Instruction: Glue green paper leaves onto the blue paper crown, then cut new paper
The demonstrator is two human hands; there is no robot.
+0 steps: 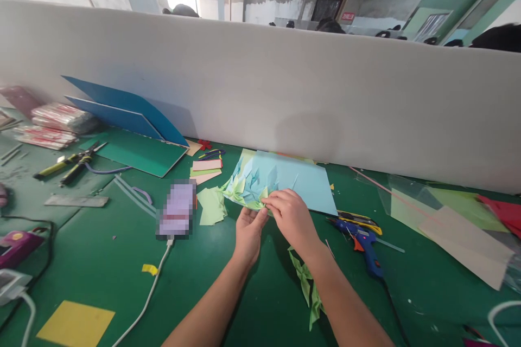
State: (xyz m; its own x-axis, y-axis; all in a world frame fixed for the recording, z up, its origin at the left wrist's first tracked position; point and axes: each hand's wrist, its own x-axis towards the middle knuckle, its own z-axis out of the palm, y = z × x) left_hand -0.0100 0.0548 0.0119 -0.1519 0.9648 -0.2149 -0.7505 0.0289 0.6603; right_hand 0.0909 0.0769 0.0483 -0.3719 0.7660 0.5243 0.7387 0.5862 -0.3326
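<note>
A light blue paper sheet point(313, 187) rests at the middle of the table, slightly raised at its near edge. Folded blue paper pieces point(253, 176) and pale green ones cover its left part. My left hand point(248, 233) grips the near edge of the sheet, thumb on top and fingers beneath. With pinched fingertips, my right hand point(291, 216) holds a folded green paper piece point(264, 195) against that edge; the fingers partly hide it. More folded green paper point(303, 276) lies under my right forearm. Left of the sheet is a stack of pale green paper point(211, 207).
Right of the sheet lie a blue glue gun point(368, 246) and a yellow utility knife point(360, 220). To the left are a charging phone point(177, 209), pliers point(81, 165) and blue boards point(126, 111). A white partition point(244, 76) stands behind. Yellow paper point(76, 324) lies front left.
</note>
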